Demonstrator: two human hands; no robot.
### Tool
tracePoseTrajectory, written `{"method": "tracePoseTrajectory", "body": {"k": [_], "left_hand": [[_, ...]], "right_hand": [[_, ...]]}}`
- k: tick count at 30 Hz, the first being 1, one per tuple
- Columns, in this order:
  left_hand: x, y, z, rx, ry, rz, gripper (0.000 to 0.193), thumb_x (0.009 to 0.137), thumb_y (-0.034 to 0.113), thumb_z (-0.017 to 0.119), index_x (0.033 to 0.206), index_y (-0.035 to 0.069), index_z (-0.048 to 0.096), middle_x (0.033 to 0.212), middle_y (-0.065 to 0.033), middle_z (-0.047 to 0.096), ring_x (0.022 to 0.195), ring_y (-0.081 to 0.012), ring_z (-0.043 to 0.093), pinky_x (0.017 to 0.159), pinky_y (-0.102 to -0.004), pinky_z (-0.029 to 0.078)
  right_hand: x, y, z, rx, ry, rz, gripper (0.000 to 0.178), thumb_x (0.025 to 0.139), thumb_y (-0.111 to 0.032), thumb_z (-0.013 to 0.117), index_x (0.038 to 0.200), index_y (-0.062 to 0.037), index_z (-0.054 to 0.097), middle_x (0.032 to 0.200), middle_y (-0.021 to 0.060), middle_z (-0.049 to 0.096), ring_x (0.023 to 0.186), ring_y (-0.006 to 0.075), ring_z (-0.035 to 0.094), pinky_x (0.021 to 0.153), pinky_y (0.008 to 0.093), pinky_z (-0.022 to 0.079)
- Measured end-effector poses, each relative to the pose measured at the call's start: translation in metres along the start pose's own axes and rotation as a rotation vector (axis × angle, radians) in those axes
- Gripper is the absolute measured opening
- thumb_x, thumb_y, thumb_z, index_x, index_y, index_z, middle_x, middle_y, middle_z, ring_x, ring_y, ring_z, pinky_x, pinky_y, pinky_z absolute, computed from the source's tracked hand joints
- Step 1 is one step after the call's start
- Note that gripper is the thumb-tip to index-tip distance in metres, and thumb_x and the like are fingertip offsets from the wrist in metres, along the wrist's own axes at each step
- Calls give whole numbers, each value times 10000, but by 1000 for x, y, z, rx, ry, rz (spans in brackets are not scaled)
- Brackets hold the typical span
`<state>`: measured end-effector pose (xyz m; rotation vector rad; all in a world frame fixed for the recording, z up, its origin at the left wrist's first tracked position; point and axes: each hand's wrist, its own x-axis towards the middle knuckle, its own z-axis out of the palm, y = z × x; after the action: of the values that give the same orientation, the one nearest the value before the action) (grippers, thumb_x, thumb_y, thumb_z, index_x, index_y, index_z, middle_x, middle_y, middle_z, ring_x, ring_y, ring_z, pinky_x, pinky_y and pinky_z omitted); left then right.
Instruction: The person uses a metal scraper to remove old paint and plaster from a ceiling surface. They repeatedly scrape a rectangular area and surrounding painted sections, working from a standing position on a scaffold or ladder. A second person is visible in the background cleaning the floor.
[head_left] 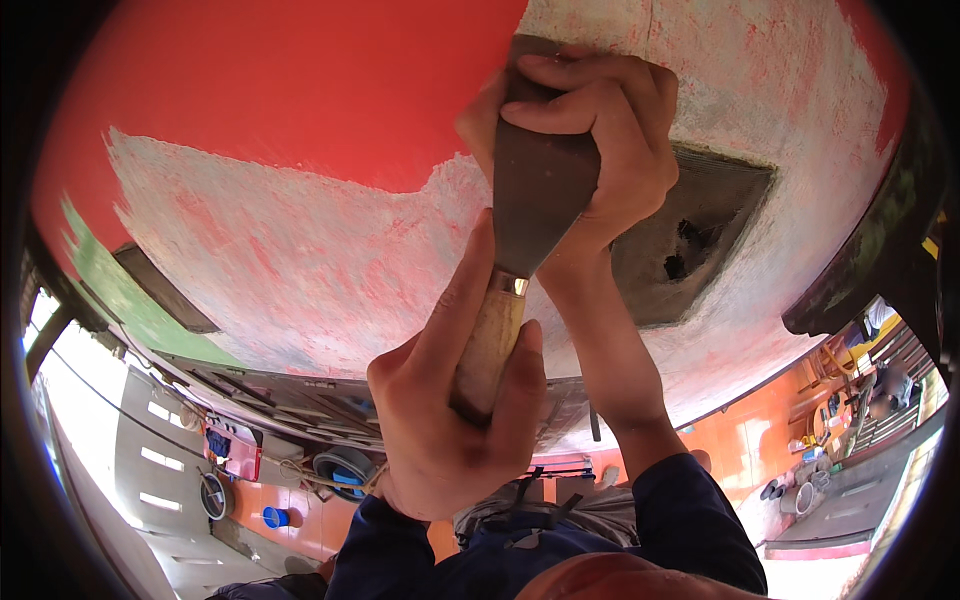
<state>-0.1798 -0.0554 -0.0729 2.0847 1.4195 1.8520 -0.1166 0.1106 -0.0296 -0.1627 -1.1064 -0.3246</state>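
Observation:
A putty knife point(540, 200) with a wide dark metal blade and a wooden handle is in both my hands, blade up. My left hand point(440, 420) is wrapped round the handle, thumb and forefinger along its sides. My right hand point(625, 140) grips the blade from the right, its fingers curled over the upper part. The blade's top edge lies close to a painted surface point(300, 250); contact there cannot be made out. Bright red paint point(300, 80) covers the upper left of that surface. Around it spreads a pale patch with red streaks.
A dark, square mesh-like panel point(715, 225) with a torn hole sits beside my right wrist. A smaller dark panel point(165, 290) is at the left. Far below, a blue bucket point(276, 517) and grey tub point(215, 495) stand near orange tiles; a person point(890, 385) is at the far right.

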Motion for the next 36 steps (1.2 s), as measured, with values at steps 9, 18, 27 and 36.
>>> {"method": "tracePoseTrajectory", "body": {"k": [9, 18, 27, 36], "left_hand": [[12, 10, 3, -51, 45, -91, 582, 851, 19, 582, 1426, -39, 513, 1001, -143, 708, 725, -83, 571, 644, -239, 471], [36, 21, 7, -129, 101, 6, 519, 883, 31, 572, 1398, -31, 549, 959, -81, 685, 674, -63, 508, 609, -226, 431], [27, 26, 2, -153, 87, -33, 506, 886, 3, 581, 1390, -37, 555, 845, -53, 653, 653, -41, 487, 565, -212, 394], [45, 34, 7, -165, 140, 6, 468, 896, 23, 599, 1359, -39, 585, 822, -26, 635, 636, -34, 467, 548, -205, 378]], "right_hand": [[22, 8, 7, 16, 72, -184, 280, 508, 57, 785, 653, -115, 618, 823, 37, 713, 801, 207, 642, 698, 317, 504], [54, 9, 9, -2, 56, -200, 278, 545, 29, 808, 684, -109, 611, 814, 33, 706, 800, 215, 619, 712, 341, 491], [48, -3, 2, 0, 12, -202, 257, 525, 58, 773, 686, -100, 650, 834, 30, 708, 802, 192, 598, 719, 300, 486], [72, 14, 12, 48, 24, -215, 305, 555, -109, 850, 686, -148, 577, 772, -31, 685, 750, 208, 519, 750, 354, 403]]}}
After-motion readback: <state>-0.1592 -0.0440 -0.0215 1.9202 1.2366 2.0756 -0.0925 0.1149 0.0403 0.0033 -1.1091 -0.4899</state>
